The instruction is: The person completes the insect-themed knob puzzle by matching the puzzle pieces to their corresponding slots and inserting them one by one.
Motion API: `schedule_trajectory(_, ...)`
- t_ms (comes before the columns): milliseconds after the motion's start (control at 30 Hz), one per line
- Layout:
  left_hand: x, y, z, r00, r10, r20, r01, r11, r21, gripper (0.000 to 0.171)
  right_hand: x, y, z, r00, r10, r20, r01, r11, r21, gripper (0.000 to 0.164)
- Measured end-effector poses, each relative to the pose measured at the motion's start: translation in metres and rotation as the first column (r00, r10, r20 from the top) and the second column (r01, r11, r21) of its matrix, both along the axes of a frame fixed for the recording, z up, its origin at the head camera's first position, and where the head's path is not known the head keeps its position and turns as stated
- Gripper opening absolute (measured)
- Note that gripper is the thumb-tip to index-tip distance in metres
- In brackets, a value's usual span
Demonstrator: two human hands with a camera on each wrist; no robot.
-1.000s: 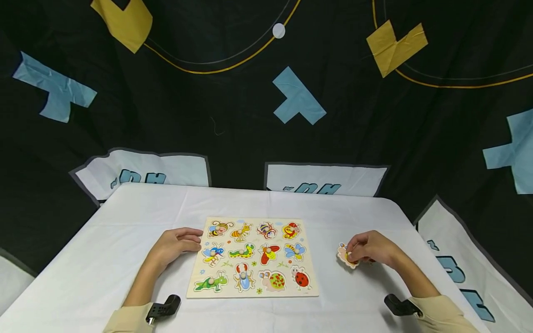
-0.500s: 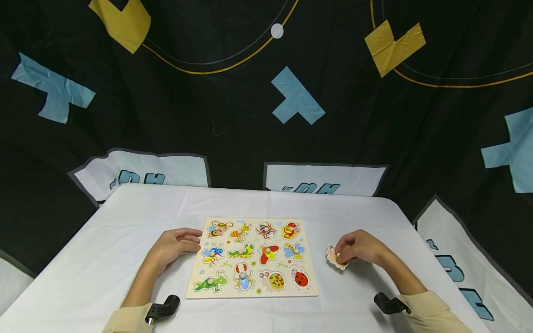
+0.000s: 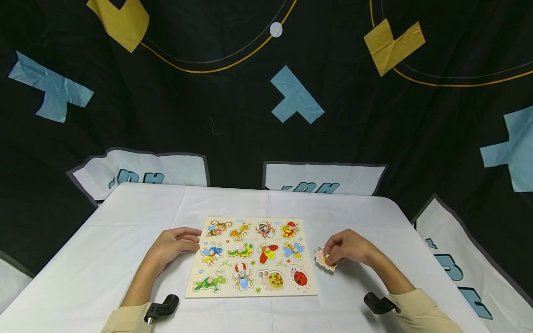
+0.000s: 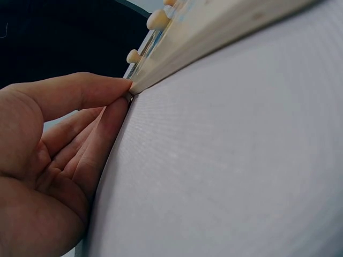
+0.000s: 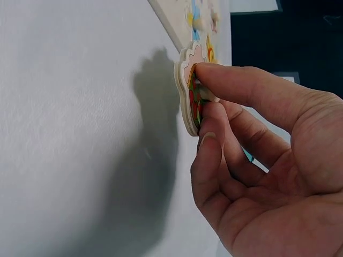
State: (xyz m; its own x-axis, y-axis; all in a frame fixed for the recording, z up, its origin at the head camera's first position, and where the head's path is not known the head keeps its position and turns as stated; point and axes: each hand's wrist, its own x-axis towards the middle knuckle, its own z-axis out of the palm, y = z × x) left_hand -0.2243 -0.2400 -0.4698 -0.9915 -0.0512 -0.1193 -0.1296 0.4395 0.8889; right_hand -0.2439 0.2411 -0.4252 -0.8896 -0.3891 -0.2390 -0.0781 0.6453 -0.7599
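My right hand pinches a snail puzzle piece between thumb and fingertips. The wooden piece has a pink wavy edge and a yellow, green and red shell; its shadow falls on the cloth. In the head view the snail piece is just off the right edge of the wooden puzzle board. That board shows several colourful insects, and a matching snail picture lies in its bottom row. My left hand rests with its fingertips against the board's left edge, also seen in the left wrist view.
Light wooden knobs stand up from some of the board's pieces. A ladybug picture sits in the lower right corner. White cloth covers the table, with a dark patterned backdrop behind it.
My right hand has carried the snail piece leftward across the table, closer to the board's right edge. The left hand and the board have stayed in place.
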Motion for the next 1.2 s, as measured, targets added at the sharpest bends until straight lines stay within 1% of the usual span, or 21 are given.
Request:
schedule_trajectory(167, 0.000, 0.000, 0.000, 1.000, 0.009, 0.004, -0.009, 1.000, 0.005, 0.052, 0.001, -0.010, 0.003, 1.000, 0.020, 0.005, -0.020, 1.000, -0.002, 0.021)
schedule_trajectory(367, -0.001, -0.001, -0.002, 1.000, 0.018, 0.020, -0.019, 1.000, 0.004, 0.050, 0.002, -0.021, 0.005, 0.998, 0.051, 0.023, -0.050, 0.998, -0.037, 0.021)
schedule_trajectory(633, 0.001, 0.001, 0.002, 1.000, 0.001, 0.002, -0.001, 1.000, 0.005, 0.050, 0.002, -0.039, 0.003, 0.995, 0.096, 0.034, -0.093, 0.993, -0.073, 0.020)
schedule_trajectory(800, 0.002, 0.001, 0.003, 1.000, 0.006, 0.003, -0.006, 1.000, 0.009, 0.050, 0.002, -0.051, 0.001, 0.992, 0.119, 0.029, -0.117, 0.990, -0.074, 0.018)
schedule_trajectory(967, 0.002, 0.002, 0.002, 1.000, 0.008, 0.000, -0.008, 1.000, -0.007, 0.049, 0.003, -0.065, -0.001, 0.989, 0.143, 0.035, -0.140, 0.987, -0.077, 0.017)
schedule_trajectory(1200, 0.000, 0.001, 0.002, 1.000, 0.013, 0.003, -0.013, 1.000, -0.012, 0.050, 0.005, -0.080, -0.005, 0.985, 0.172, 0.019, -0.170, 0.983, -0.066, 0.018)
